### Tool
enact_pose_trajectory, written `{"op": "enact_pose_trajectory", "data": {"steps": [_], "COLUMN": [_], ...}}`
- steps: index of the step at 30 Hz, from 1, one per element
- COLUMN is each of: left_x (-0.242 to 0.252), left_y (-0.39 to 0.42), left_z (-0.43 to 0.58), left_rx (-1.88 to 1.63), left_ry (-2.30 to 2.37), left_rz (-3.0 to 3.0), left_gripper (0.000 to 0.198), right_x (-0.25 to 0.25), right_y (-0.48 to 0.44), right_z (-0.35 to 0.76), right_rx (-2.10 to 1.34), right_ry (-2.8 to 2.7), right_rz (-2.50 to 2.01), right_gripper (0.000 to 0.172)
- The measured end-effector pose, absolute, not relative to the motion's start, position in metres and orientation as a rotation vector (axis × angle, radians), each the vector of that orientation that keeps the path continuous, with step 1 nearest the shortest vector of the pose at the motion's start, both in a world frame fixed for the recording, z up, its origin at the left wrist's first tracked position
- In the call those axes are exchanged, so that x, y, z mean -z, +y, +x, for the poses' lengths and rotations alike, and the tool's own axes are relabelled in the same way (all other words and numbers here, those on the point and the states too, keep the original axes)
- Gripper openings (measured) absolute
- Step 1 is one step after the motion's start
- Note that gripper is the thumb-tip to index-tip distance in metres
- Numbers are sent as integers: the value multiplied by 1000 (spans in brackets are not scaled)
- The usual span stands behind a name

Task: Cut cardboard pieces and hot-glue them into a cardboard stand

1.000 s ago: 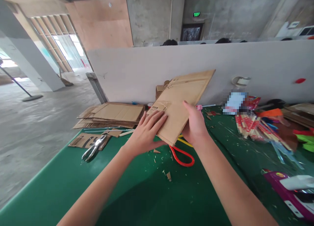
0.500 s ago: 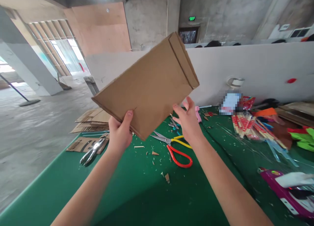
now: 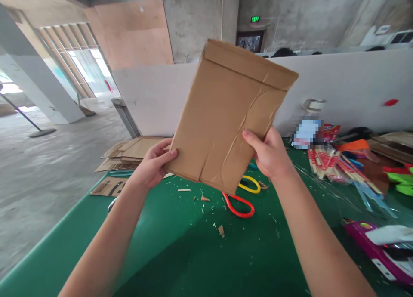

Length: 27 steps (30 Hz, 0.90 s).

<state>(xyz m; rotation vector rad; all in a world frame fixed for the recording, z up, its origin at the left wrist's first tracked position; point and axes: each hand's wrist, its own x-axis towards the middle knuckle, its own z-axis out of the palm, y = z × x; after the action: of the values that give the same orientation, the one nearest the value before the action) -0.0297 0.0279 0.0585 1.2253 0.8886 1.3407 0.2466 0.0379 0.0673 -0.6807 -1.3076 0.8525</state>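
A flat brown piece of cardboard (image 3: 222,112) is held up above the table, tilted, with a folded strip along its top and creases down its right side. My left hand (image 3: 151,163) pinches its lower left edge between thumb and fingers. On the right edge, my right hand (image 3: 269,153) grips it with the thumb on the near face and the fingers behind. Below the cardboard lie scissors (image 3: 240,206) with one red and one yellow handle loop; their blades are hidden behind it.
Cardboard sheets (image 3: 129,153) are stacked at the table's left edge, near a printed cardboard piece (image 3: 105,187). Scraps (image 3: 221,230) litter the green table (image 3: 180,254). At right are a purple device (image 3: 371,249), wrapped sticks (image 3: 325,163) and a pixelated phone-like screen (image 3: 306,132).
The cardboard has turned to stand more upright and now shows a creased face. My right hand, earlier with fingers spread by its lower edge, has closed on its right side.
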Motion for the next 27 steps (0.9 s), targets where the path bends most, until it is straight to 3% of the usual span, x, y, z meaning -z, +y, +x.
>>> {"op": "enact_pose_trajectory", "data": {"steps": [4,10,15,18,20,23,27], "left_x": [-54,-42,-40,-33,-26,-13,0], "left_y": [24,24,24,23,22,17,8], "left_z": [-21,-4,-14,-20,-23,-24,-22], "left_rx": [-1125,-1324,-1490,-1618,-1678,-1746,-1831], "left_ry": [944,963,1024,1042,1089,1179,1221], "left_rz": [1382,1328,1246,1144,1105,1083,1056], "left_gripper": [43,44,41,39,39,37,31], "right_x": [-61,-62,-35,-2,17,30,25], "right_y": [41,40,26,8,-5,-18,-16], "right_z": [247,256,271,264,255,247,245], "right_rx": [-652,-635,-657,-483,-275,61,112], "right_ry": [-1465,-1567,-1691,-2178,-2503,-2582,-2597], "right_rz": [-809,-1089,-1466,-1680,-1753,-1867,-1951], "right_gripper": [47,41,48,36,52,57,47]}}
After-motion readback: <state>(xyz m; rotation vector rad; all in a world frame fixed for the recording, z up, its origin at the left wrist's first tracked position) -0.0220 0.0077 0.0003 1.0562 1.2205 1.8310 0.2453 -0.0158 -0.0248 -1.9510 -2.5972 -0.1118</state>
